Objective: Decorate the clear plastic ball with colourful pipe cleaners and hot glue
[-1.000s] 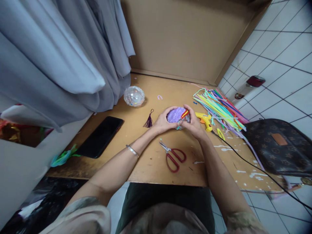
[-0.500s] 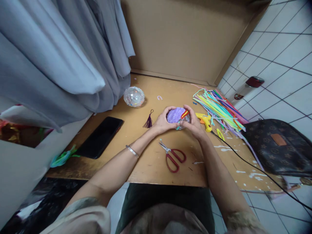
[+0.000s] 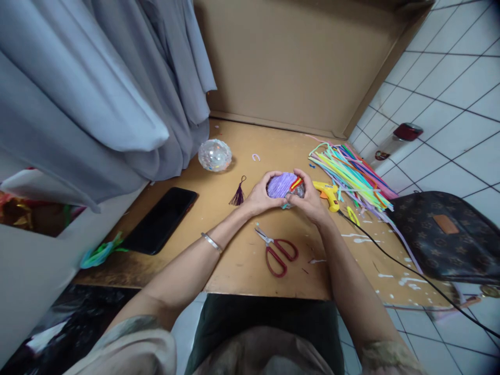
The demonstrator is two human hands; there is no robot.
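Note:
Between my two hands is a round clear plastic ball half (image 3: 282,185), partly covered with purple pipe cleaners and a red and yellow strip at its right. My left hand (image 3: 261,195) wraps its left side. My right hand (image 3: 310,200) grips the right side, the thumb pressed on the near face. The underside is hidden by my fingers. Red-handled scissors (image 3: 276,251) lie partly open on the table nearer to me. Left of my left hand rests a dark purple tassel (image 3: 237,194). Just right of my right hand sits a yellow glue gun (image 3: 328,194).
A clear bowl-like half ball (image 3: 214,155) stands at the back left, a black phone (image 3: 161,221) in front of it. Bundled colourful pipe cleaners (image 3: 351,172) lie right, near a brown patterned bag (image 3: 445,234). The black cord (image 3: 390,255) crosses the table's right side. Grey cloth (image 3: 128,94) hangs left.
My right thumb has shifted slightly on the near face of the ball half. Otherwise my hands and the things on the table stay where they were.

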